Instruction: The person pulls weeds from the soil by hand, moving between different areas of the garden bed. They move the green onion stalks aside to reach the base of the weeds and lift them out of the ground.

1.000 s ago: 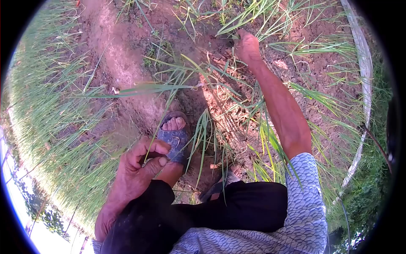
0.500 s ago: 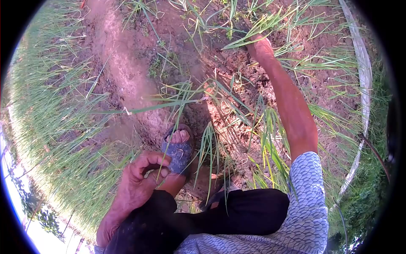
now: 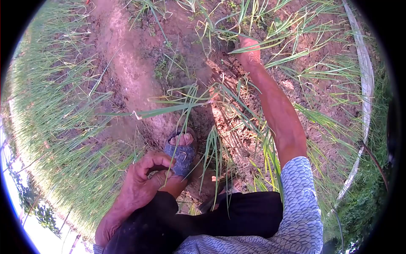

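At the lower left, my left hand (image 3: 146, 178) is closed, thumb and forefinger pinched on a thin green stalk (image 3: 181, 129) that rises past the sandaled foot (image 3: 181, 154). My right arm stretches up to the top centre, where my right hand (image 3: 248, 48) reaches down at the soil among long green leaves (image 3: 275, 40). Its fingers are hidden by shade and leaves, so what they touch does not show. Between the hands, a clump of drooping leaves (image 3: 211, 144) stands beside the foot.
Dense green plants (image 3: 59, 127) cover the left side, next to a bare soil ridge (image 3: 120, 63). A pale strip (image 3: 364, 76) curves down the right side, with darker greenery (image 3: 370, 203) beyond it. My dark-clothed knees (image 3: 241, 213) are at the bottom.
My right hand and forearm have shifted left, and the leaves over the hand have spread away from it. My left hand keeps its pinch, slightly further right in view.
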Action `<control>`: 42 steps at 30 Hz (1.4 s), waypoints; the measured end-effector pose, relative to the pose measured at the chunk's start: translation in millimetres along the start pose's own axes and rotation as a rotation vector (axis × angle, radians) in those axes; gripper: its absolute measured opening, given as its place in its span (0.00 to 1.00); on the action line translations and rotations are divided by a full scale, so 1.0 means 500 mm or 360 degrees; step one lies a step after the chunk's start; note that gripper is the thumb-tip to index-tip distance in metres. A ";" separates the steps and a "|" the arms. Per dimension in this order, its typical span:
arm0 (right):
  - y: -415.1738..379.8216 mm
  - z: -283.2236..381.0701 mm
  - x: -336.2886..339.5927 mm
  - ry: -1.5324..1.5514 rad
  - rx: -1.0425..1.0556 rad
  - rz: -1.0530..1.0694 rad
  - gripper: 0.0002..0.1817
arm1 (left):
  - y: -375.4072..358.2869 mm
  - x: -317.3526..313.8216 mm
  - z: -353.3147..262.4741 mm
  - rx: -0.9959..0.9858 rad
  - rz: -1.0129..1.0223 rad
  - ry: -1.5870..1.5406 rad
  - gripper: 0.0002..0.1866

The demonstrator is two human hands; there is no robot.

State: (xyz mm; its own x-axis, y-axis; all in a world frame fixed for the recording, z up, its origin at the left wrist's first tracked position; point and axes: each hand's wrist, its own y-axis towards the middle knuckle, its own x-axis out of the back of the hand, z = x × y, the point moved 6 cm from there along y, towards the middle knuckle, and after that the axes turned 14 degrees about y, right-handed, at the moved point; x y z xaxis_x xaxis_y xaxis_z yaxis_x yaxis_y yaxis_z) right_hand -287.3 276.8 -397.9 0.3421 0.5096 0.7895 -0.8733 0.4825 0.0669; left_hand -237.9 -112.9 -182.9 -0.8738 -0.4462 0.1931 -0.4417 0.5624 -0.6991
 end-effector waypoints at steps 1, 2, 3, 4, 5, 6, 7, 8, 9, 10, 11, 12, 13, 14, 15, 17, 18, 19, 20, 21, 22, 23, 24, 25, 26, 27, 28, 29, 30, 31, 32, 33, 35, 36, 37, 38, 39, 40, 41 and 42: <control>0.002 0.001 -0.001 -0.0043 -0.0004 0.0015 0.10 | -0.001 0.000 0.000 -0.0001 0.0004 -0.0003 0.11; 0.005 -0.003 0.001 -0.0006 -0.0077 0.0022 0.08 | -0.001 0.002 -0.003 -0.0005 0.0008 -0.0004 0.10; 0.004 0.000 0.006 0.0100 -0.0041 -0.0011 0.09 | -0.001 0.004 -0.006 -0.0007 0.0012 -0.0006 0.09; 0.003 -0.001 0.011 0.0207 -0.0002 -0.0043 0.10 | 0.001 0.008 -0.007 0.0010 0.0013 0.0022 0.09; 0.002 0.001 0.014 0.0168 0.0106 0.0021 0.13 | 0.002 0.010 -0.008 0.0033 0.0021 0.0050 0.10; 0.001 0.001 0.016 0.0132 0.0214 0.0082 0.19 | 0.002 0.008 -0.008 0.0054 0.0040 0.0082 0.10; 0.008 -0.029 -0.004 0.0319 0.0205 0.0142 0.19 | 0.002 0.005 -0.007 0.0051 0.0042 0.0054 0.10; 0.015 -0.040 -0.028 0.0509 0.0200 0.0197 0.19 | 0.002 0.003 -0.004 0.0046 0.0039 0.0030 0.10; 0.018 -0.054 -0.044 0.0372 0.0214 0.0248 0.19 | 0.002 0.002 -0.001 0.0043 0.0032 0.0008 0.10; 0.022 -0.043 -0.047 0.0234 0.0233 0.0298 0.18 | 0.003 0.003 -0.001 0.0026 0.0030 0.0021 0.10; 0.026 -0.029 -0.049 0.0098 0.0256 0.0346 0.18 | 0.004 0.002 0.000 0.0013 0.0032 0.0030 0.10; 0.032 -0.030 -0.053 0.0073 0.0172 0.0394 0.18 | 0.005 0.000 0.000 -0.0003 0.0036 0.0037 0.10; 0.037 -0.033 -0.057 0.0045 0.0090 0.0442 0.17 | 0.005 -0.001 0.001 -0.0001 0.0039 0.0043 0.10; 0.034 -0.009 -0.046 -0.0134 0.0285 0.0416 0.17 | 0.005 -0.002 0.001 0.0000 0.0041 0.0048 0.10; 0.038 -0.014 -0.047 -0.0049 0.0273 0.0383 0.18 | 0.005 -0.003 0.001 -0.0001 0.0038 0.0052 0.10; 0.040 0.012 -0.031 0.0124 0.0245 0.0322 0.19 | 0.006 -0.006 -0.004 -0.0020 0.0057 0.0041 0.10; 0.029 0.004 -0.022 0.0248 0.0004 0.0373 0.18 | 0.009 -0.007 -0.008 -0.0033 0.0064 0.0039 0.10; 0.034 0.006 -0.025 0.0126 0.0121 0.0342 0.17 | 0.011 -0.008 -0.012 -0.0042 0.0078 0.0070 0.10; 0.039 -0.001 -0.039 0.0008 0.0233 0.0312 0.17 | 0.011 -0.009 -0.016 -0.0044 0.0096 0.0104 0.10; 0.041 -0.008 -0.053 -0.0108 0.0340 0.0277 0.16 | 0.011 -0.011 -0.020 -0.0048 0.0116 0.0144 0.10; 0.048 -0.034 -0.089 -0.0195 0.0328 0.0334 0.11 | 0.012 -0.012 -0.022 -0.0030 0.0094 0.0106 0.10; 0.055 -0.060 -0.124 -0.0282 0.0319 0.0392 0.07 | 0.012 -0.015 -0.024 -0.0014 0.0071 0.0065 0.11; 0.066 -0.136 -0.185 -0.0055 0.0301 0.0443 0.06 | 0.011 -0.016 -0.023 0.0004 0.0049 0.0021 0.12; 0.059 -0.124 -0.158 0.0184 0.0135 0.0414 0.07 | 0.011 -0.015 -0.022 -0.0014 0.0057 0.0024 0.11; 0.051 -0.110 -0.130 0.0438 -0.0025 0.0360 0.08 | 0.010 -0.013 -0.017 -0.0030 0.0065 0.0024 0.10; 0.042 -0.095 -0.101 0.0685 -0.0174 0.0284 0.09 | 0.010 -0.011 -0.013 -0.0046 0.0073 0.0018 0.10; 0.034 -0.066 -0.072 0.0481 -0.0255 0.0301 0.11 | 0.011 -0.008 -0.011 -0.0056 0.0076 0.0027 0.09; 0.024 -0.028 -0.038 0.0278 -0.0331 0.0323 0.12 | 0.011 -0.006 -0.009 -0.0061 0.0076 0.0034 0.09; 0.003 0.025 0.007 0.0505 -0.0644 0.0483 0.16 | 0.009 -0.005 -0.006 -0.0060 0.0078 0.0045 0.09; 0.013 0.015 -0.012 0.0379 -0.0481 0.0527 0.16 | 0.007 -0.004 -0.004 -0.0038 0.0076 0.0045 0.09; 0.030 -0.012 -0.040 0.0255 -0.0316 0.0560 0.16 | 0.007 -0.002 -0.005 -0.0020 0.0073 0.0050 0.09; 0.033 -0.031 -0.061 0.0131 -0.0153 0.0589 0.16 | 0.006 -0.001 -0.004 -0.0003 0.0073 0.0057 0.08; 0.026 -0.060 -0.081 0.1024 -0.0274 0.0395 0.16 | 0.006 -0.001 0.001 0.0027 0.0052 0.0037 0.08; 0.031 -0.095 -0.125 0.1583 -0.0723 0.0373 0.15 | 0.007 -0.001 0.002 0.0038 0.0040 0.0025 0.08; 0.036 -0.077 -0.119 0.1399 -0.0537 0.0420 0.14 | 0.008 -0.001 -0.001 0.0051 0.0045 0.0020 0.08; 0.040 -0.058 -0.113 0.1205 -0.0350 0.0444 0.12 | 0.009 -0.002 -0.005 0.0064 0.0050 0.0015 0.08; 0.043 -0.039 -0.107 0.1017 -0.0169 0.0444 0.11 | 0.010 -0.003 -0.007 0.0077 0.0053 0.0008 0.08; 0.045 -0.029 -0.107 0.0752 0.0035 0.0379 0.10 | 0.009 -0.005 -0.007 0.0083 0.0059 0.0007 0.08; 0.046 -0.039 -0.108 0.0866 0.0052 0.0287 0.11 | 0.010 -0.005 -0.007 0.0087 0.0064 0.0009 0.08; 0.046 -0.047 -0.107 0.0979 0.0074 0.0196 0.11 | 0.011 -0.003 -0.006 0.0093 0.0067 0.0011 0.08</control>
State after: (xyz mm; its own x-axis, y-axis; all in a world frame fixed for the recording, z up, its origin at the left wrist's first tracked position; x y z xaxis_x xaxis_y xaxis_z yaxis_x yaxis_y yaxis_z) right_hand -317.5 277.2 -452.9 0.3627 0.8829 0.2982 -0.9286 0.3695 0.0354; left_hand -239.8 -106.8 -185.0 -0.8929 -0.4180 0.1675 -0.3921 0.5389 -0.7456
